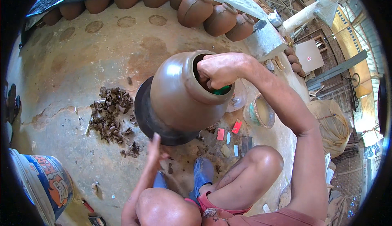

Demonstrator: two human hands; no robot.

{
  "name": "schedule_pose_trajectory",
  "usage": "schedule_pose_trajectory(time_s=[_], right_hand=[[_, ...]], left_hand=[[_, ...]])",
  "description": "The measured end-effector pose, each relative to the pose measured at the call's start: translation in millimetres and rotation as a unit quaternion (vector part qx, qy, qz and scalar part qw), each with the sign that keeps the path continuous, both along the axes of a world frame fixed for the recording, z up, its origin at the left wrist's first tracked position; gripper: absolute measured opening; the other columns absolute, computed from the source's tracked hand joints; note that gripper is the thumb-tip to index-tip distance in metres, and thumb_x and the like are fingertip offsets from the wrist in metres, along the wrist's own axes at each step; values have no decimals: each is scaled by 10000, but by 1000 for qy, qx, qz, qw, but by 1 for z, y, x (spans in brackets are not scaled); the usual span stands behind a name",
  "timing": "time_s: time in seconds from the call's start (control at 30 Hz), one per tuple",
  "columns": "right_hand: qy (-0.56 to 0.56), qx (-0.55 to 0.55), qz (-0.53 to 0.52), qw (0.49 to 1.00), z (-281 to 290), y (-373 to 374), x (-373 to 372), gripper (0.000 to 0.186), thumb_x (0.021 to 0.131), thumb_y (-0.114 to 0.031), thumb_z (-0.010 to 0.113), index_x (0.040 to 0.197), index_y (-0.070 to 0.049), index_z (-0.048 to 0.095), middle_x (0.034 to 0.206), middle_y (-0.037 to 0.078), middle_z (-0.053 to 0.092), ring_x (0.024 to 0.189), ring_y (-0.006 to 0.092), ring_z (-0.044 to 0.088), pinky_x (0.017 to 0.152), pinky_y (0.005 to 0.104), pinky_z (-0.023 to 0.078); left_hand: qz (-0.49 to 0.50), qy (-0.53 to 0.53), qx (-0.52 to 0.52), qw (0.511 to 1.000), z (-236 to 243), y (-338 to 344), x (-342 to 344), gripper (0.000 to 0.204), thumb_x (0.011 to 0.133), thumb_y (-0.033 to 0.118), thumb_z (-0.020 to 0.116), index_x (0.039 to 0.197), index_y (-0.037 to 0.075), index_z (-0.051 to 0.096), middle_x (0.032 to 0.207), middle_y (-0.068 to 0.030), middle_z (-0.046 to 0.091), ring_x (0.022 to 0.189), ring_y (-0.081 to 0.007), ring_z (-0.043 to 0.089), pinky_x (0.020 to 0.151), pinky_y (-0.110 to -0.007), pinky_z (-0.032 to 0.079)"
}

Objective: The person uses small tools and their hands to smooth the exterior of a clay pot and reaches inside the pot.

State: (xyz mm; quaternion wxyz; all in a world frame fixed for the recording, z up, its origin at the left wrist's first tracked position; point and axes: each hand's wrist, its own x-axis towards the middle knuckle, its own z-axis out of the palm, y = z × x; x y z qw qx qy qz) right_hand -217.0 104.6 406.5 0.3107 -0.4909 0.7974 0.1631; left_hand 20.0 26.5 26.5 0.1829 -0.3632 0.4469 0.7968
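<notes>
A large smooth brown clay pot (175,89) stands on a dark round wheel (143,115) in front of me. My right hand (220,71) is bent into the mouth of the pot, its fingers curled closed. Something green (221,90) shows just below that hand, inside the rim; most of it is hidden, so its kind cannot be made out. At the near edge of the wheel my left hand (155,149) has its fingers stretched out and holds nothing. Whether it touches the wheel I cannot tell.
Clay scraps (109,115) lie left of the wheel. Small red pieces (237,126) and a water bowl (261,111) are to its right. A printed bucket (53,185) stands near left. Several finished pots (195,9) line the far side, beside a pale ledge (267,42).
</notes>
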Motion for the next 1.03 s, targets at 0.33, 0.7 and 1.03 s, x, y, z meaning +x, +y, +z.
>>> schedule_pose_trajectory(time_s=[0.33, 0.7, 1.03], right_hand=[[-24, -27, -36, 999, 5, 19, -8, 198, 775, -183, 713, 868, -14, 753, 766, 165, 714, 710, 285, 680, 667, 417, 530], [-26, -63, -57, 996, 6, 16, -3, 154, 792, -147, 713, 833, 1, 735, 693, 161, 679, 635, 262, 651, 612, 402, 488], [7, -42, -71, 997, 17, 11, 4, 230, 767, -222, 703, 900, -53, 786, 845, 165, 750, 801, 288, 720, 729, 410, 559]], left_hand=[[-33, 4, 28, 999, 11, 44, 20, 674, 1017, 581, 497, 1376, 15, 423, 1127, -218, 668, 792, -272, 709, 584, -363, 567], [136, -1, -126, 983, 31, 38, -7, 714, 1004, 607, 498, 1293, -43, 555, 1185, -258, 662, 769, -268, 697, 620, -372, 565], [162, 68, -126, 976, -33, -80, -54, 786, 950, 663, 555, 1510, 136, 390, 1414, -94, 550, 1151, -253, 585, 821, -488, 520]])
